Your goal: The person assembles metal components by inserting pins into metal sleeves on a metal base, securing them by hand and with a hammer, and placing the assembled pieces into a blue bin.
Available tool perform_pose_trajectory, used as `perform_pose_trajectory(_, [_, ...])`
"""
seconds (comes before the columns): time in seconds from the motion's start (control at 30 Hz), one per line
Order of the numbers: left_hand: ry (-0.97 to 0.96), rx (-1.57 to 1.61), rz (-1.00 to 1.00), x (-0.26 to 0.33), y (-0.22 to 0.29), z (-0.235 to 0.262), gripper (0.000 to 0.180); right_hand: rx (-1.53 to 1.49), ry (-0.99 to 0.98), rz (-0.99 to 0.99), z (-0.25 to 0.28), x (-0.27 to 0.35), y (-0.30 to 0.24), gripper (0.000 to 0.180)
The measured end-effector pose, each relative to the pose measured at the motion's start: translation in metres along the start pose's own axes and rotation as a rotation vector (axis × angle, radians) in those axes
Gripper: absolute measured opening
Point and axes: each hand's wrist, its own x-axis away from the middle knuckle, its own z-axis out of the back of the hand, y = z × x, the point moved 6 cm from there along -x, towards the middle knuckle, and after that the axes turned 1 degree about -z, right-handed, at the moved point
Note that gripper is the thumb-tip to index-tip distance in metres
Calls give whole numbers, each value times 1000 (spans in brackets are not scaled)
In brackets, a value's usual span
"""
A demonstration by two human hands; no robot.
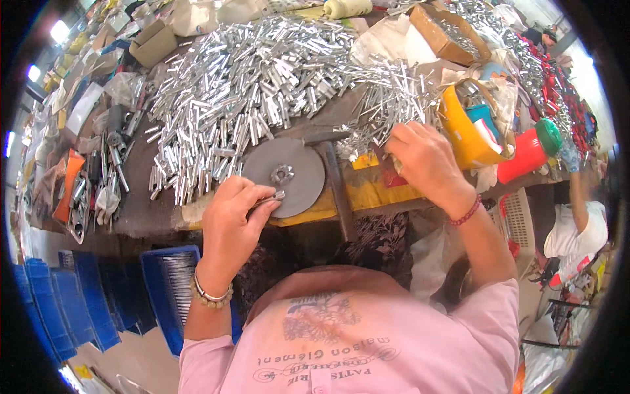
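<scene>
My left hand (235,220) is closed in a pinch on a small silvery metal piece (279,196), held over the front left part of a round grey disc (305,177). A small ring-shaped metal part (283,174) sits at the disc's middle. Against the disc's right side lies a hammer (336,180), its handle pointing toward me. My right hand (420,159) is at the near edge of a heap of thin metal rods (392,98), fingers curled together. Whatever those fingers hold is hidden. A large pile of short shiny metal tubes (262,72) spreads behind the disc.
To the right are a yellow cut-open container (457,125) and a red bottle with a green cap (525,154). Orange-handled tools (69,184) lie at left. Blue bins (172,289) stand below the table. An open cardboard box (446,39) sits behind. Another person (577,226) is far right.
</scene>
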Motion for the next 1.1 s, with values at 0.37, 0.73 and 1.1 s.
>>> perform_pose_trajectory(0.37, [50, -18, 6, 6, -6, 2, 14, -484, 144, 89, 1, -27, -110, 21])
perform_pose_trajectory(0.73, [45, 13, 3, 13, -8, 4, 16, -510, 131, -17, -19, -33, -109, 20])
perform_pose_trajectory(1.1, [69, 70, 17, 14, -14, 1, 15, -449, 145, 73, -32, -48, -117, 13])
